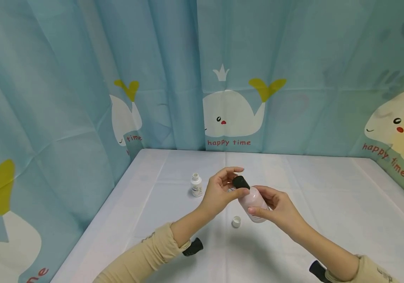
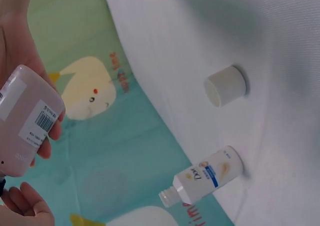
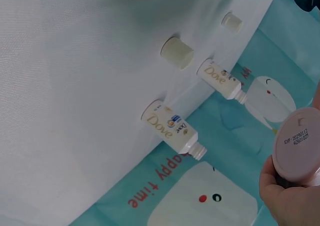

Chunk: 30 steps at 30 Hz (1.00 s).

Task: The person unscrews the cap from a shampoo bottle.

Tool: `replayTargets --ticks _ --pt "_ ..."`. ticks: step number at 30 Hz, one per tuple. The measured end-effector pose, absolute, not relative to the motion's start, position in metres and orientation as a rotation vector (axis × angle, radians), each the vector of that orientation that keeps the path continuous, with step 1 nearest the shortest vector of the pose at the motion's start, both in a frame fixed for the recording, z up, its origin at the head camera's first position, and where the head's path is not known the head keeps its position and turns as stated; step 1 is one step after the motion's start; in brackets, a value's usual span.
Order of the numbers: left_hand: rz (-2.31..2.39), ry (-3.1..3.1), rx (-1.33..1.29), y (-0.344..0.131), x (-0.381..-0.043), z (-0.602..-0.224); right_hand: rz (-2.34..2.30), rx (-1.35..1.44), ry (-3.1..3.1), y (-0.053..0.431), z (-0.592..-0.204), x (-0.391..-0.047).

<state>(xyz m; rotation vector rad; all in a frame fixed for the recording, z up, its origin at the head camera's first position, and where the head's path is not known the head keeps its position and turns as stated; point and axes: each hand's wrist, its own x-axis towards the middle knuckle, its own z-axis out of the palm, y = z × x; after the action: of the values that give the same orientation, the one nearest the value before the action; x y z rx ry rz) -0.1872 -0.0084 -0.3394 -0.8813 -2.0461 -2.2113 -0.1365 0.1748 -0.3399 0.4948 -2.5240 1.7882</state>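
A pink bottle [image 1: 254, 202] with a black cap [image 1: 240, 182] is held tilted above the table. My right hand [image 1: 280, 207] grips its body, thumb in front and fingers behind. At the top end, my left hand [image 1: 219, 189] pinches the cap, its index finger stretched out past it. A barcode label shows on the pink bottle [image 2: 35, 121] in the left wrist view, and its flat base [image 3: 298, 145] faces the right wrist camera. How firmly the cap sits on the neck cannot be told.
On the table [image 1: 173, 165], a white Dove bottle [image 1: 196, 185] stands uncapped at the left. The right wrist view adds another uncapped Dove bottle [image 3: 172, 128]. A white cap [image 1: 236, 222] lies below the hands; a second small cap [image 3: 232, 22] shows too. A whale-print curtain [image 1: 294, 47] hangs behind.
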Motion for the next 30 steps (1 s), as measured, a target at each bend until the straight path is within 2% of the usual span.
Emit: replayTargets --ticks 11,17,25,30 --pt "-2.170 -2.102 -0.978 -0.007 -0.192 -0.341 1.780 0.487 -2.530 0.178 -0.342 -0.142" --pt "-2.284 -2.060 -1.182 -0.017 -0.200 -0.341 1.771 0.474 -2.542 0.181 -0.345 -0.145" --pt "-2.100 -2.169 -1.559 -0.028 -0.213 -0.339 1.787 0.493 -2.550 0.183 -0.346 -0.147" --pt "-2.114 -2.100 -1.621 -0.028 -0.215 -0.339 1.797 0.499 -2.543 0.183 -0.347 -0.147"
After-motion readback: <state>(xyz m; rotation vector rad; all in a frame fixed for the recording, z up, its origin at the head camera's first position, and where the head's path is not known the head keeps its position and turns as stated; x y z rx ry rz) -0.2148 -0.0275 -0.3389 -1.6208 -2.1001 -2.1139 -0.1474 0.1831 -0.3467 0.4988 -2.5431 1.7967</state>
